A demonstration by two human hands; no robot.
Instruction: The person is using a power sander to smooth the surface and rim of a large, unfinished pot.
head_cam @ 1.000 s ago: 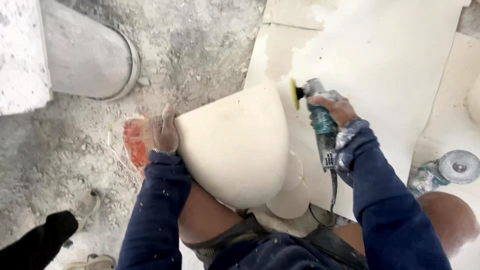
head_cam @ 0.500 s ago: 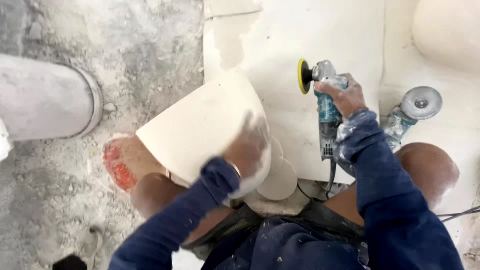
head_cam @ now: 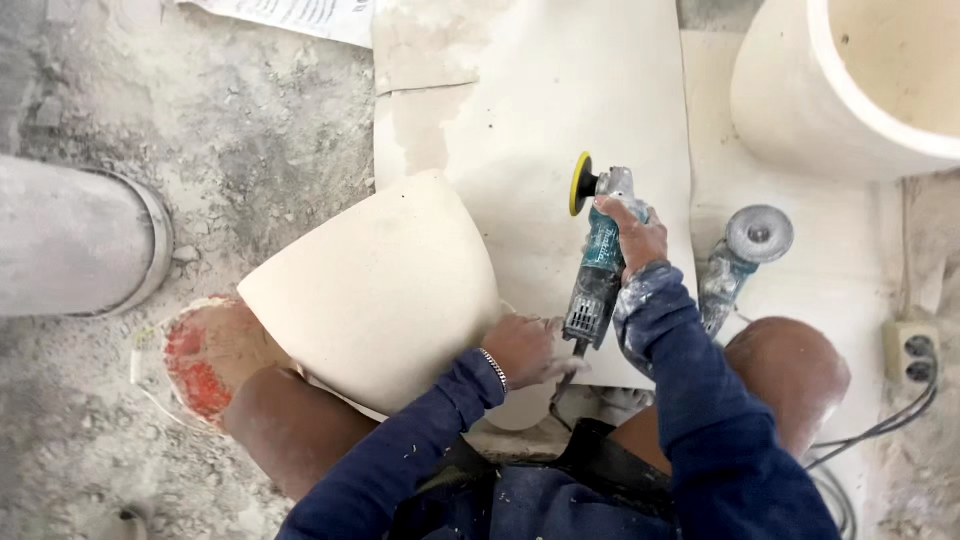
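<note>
A cream, rounded stone-like vessel lies on its side between my knees, resting against my left thigh. My left hand rests on its lower right side near its base, fingers closed around the edge. My right hand grips a teal angle grinder with a yellow disc, held just right of the vessel over a pale board. The disc is apart from the vessel.
A second grey grinder lies on the board by my right knee. A large cream basin stands at the top right. A grey pipe-like cylinder lies at the left, and a dusty red sandal is on the ground. A wall socket with cables sits at the right.
My left hand has slid from the vessel's left side across its top to its lower right edge. The grinder stayed in my right hand beside the vessel.
</note>
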